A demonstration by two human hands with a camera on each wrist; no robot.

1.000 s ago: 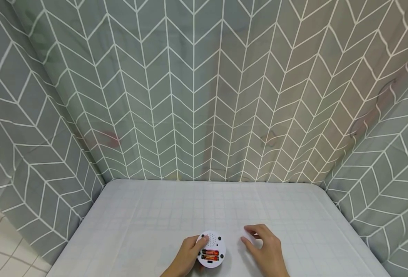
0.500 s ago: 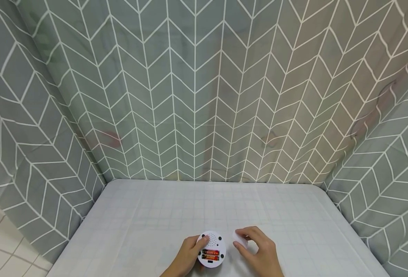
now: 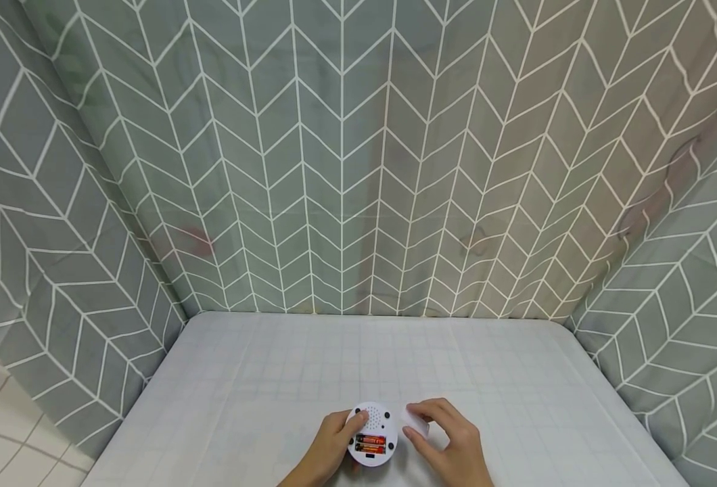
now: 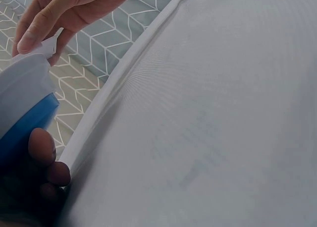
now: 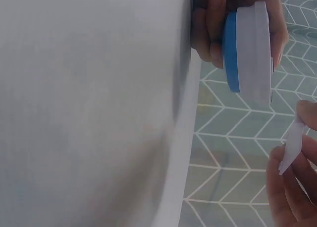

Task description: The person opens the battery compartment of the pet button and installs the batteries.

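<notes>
My left hand [image 3: 329,441] grips a round white battery-powered device [image 3: 377,429], thumb on its speaker holes and fingers beneath. Its underside faces up, showing small dark feet and an uncovered battery compartment with two red batteries [image 3: 371,444] side by side. In the right wrist view a blue layer [image 5: 231,53] shows on its opposite side. Just to the right, my right hand [image 3: 454,438] pinches a thin white battery cover [image 3: 416,421] between thumb and fingers. The cover [image 5: 293,143] is tilted and apart from the device in the right wrist view.
A white cloth with a faint grid covers the table [image 3: 261,379] under both hands. Grey-green curtains [image 3: 358,169] with white zigzag lines enclose the back and both sides. Pale floor tiles [image 3: 11,426] show at lower left.
My right hand has moved left with the battery cover, closer to the device. The left hand keeps holding the device in nearly the same place.
</notes>
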